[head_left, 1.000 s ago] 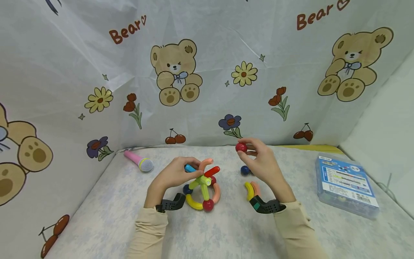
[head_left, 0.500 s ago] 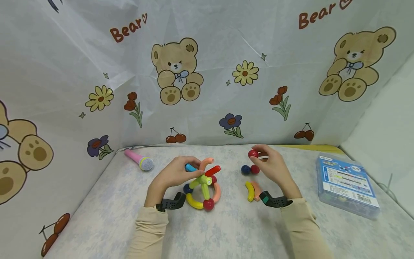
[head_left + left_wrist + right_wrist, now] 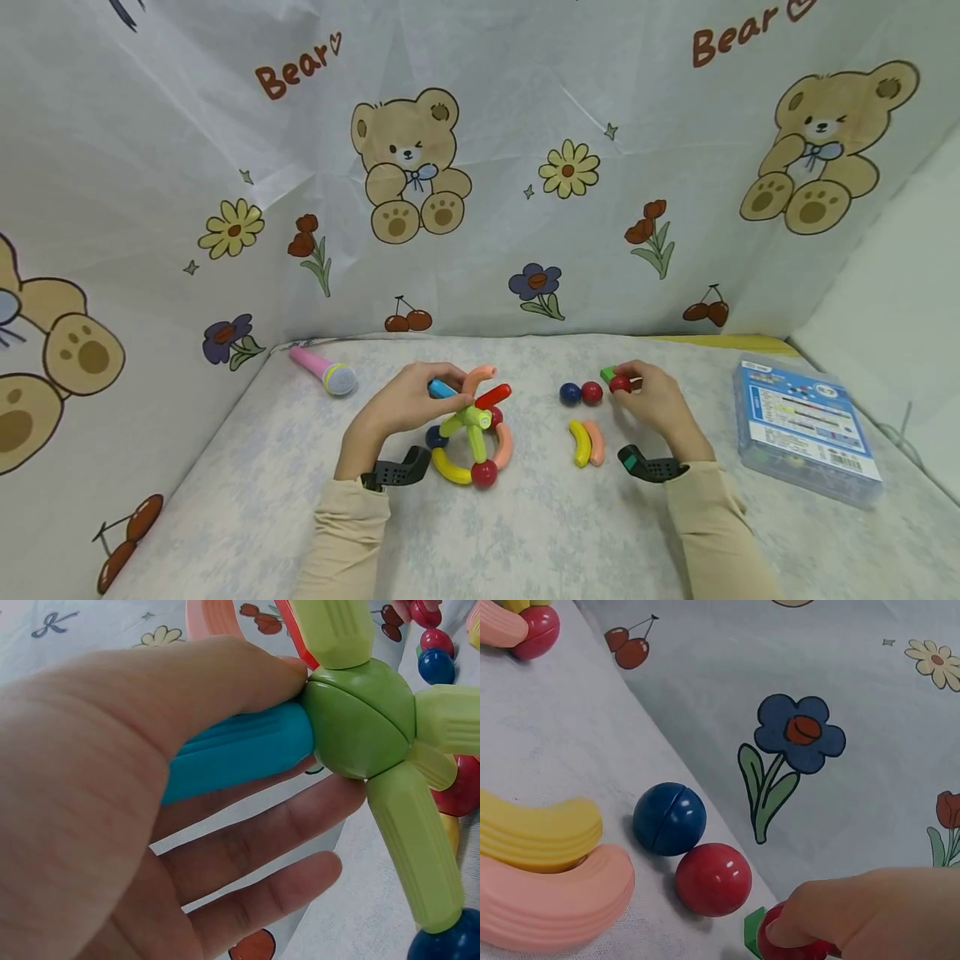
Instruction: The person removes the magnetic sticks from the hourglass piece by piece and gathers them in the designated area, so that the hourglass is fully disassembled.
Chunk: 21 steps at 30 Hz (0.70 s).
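Note:
My left hand (image 3: 412, 402) pinches a magnetic stick-and-ball toy between thumb and fingers, at its blue rod (image 3: 244, 750) next to the green centre ball (image 3: 360, 716). Lime rods (image 3: 476, 446) slope down from that centre to a ring of balls and curved rods on the table. A red rod (image 3: 493, 397) and a pink curved rod (image 3: 477, 379) stick up from the toy. My right hand (image 3: 660, 406) holds a red ball (image 3: 619, 383) by its fingertips. A small green piece (image 3: 607, 374) shows right beside that ball; whether they are joined I cannot tell.
A blue ball (image 3: 570, 394) and another red ball (image 3: 592, 393) lie side by side. Nearer are a yellow curved rod (image 3: 580, 443) and a pink one (image 3: 595, 442). A toy microphone (image 3: 322, 371) lies back left, a plastic box (image 3: 806, 429) at the right. Printed cloth (image 3: 480, 167) hangs behind.
My right hand has carried its red ball right and down to the table, beyond the loose blue and red balls. The green piece has come into view. My left hand stays on the toy.

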Motion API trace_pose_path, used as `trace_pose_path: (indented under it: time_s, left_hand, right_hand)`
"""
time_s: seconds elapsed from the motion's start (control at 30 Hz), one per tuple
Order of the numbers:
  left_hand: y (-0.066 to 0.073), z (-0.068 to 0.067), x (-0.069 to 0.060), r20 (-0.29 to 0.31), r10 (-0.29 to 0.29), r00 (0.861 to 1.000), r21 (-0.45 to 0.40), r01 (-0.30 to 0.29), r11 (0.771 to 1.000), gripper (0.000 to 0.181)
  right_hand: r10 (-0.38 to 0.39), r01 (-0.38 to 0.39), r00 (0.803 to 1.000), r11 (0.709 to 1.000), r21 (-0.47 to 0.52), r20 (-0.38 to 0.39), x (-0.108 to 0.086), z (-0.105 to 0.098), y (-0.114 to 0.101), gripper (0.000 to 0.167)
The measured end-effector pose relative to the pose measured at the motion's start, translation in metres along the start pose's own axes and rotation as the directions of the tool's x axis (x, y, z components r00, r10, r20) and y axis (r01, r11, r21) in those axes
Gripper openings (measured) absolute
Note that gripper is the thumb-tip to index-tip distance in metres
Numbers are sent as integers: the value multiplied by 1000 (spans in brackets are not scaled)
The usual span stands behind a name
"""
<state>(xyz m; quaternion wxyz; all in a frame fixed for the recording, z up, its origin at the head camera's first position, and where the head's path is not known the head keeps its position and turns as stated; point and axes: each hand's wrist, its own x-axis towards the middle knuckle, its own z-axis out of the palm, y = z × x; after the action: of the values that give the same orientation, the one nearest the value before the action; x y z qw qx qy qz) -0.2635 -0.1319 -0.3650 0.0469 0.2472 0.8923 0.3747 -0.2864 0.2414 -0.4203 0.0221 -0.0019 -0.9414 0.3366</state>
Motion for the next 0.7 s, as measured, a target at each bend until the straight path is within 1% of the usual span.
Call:
trace_pose_path:
  time_s: [0.17,0.37,0.5,0.6,0.7]
  left_hand:
    - [-2,0,-2,0,10,1000,-5,-10,1000,28]
    - [-3,0,-2,-2,7,1000,-23,-7,1000,29]
    - [-5,0,-2,0,4,1000,-25,-4,1000,31]
    - [-7,0,-2,3,7,1000,-40,-7,999,39]
    - [-11,1,-2,27,6,1000,-110,-4,994,49]
  right_hand:
    - [26,-26,999,1000,-11,34,-1,1,2,42]
    - [30,-30,997,1000,1,65,-2,0,2,45]
    - [15,-15,998,1000,-5,68,-2,-1,1,50]
    - [-7,8,998,1000,-17,61,-2,-3,-2,51]
    - [-44,44,998,999,-20,35,-4,-6,-9,50]
